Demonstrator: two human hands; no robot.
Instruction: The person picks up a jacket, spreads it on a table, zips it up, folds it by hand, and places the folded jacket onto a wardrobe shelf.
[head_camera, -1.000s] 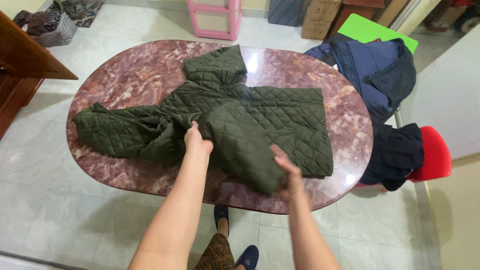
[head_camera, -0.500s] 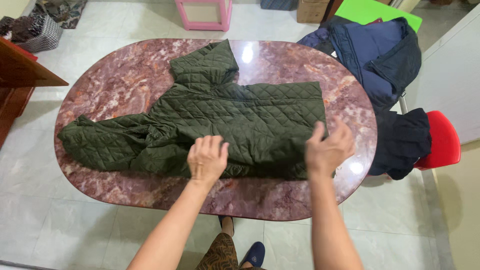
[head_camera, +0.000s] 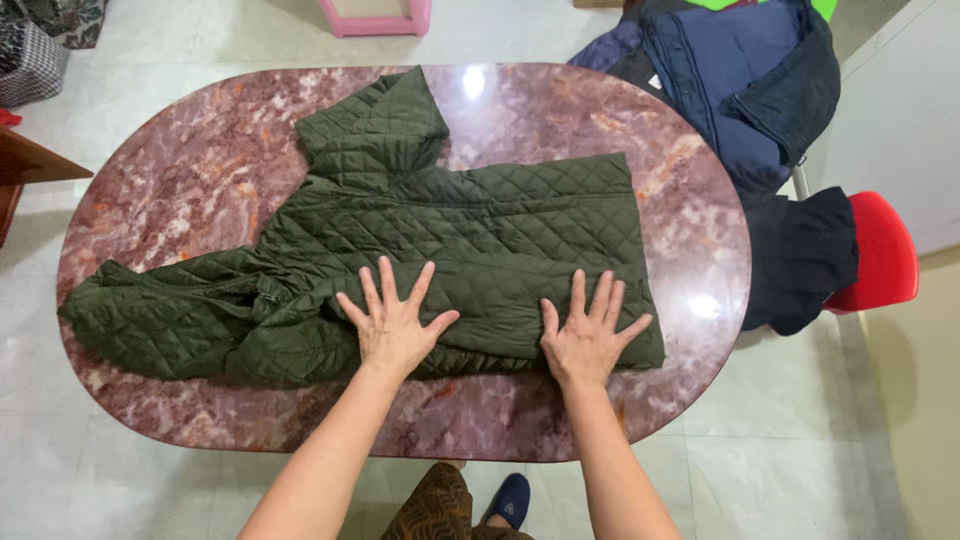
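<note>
Green quilted jacket (head_camera: 470, 230) on table (head_camera: 200, 160), both hands (head_camera: 392, 325) flat on hem

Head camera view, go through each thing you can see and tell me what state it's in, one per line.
Green quilted jacket: lying flat on the table, partly folded, one sleeve stretched out to the left.
Left hand: open, fingers spread, pressed flat on the jacket.
Right hand: open, fingers spread, pressed on the jacket's near edge.
Marble table: bears the jacket.
Navy jacket: heaped beside the table.
Red chair: draped with dark clothing.
</note>
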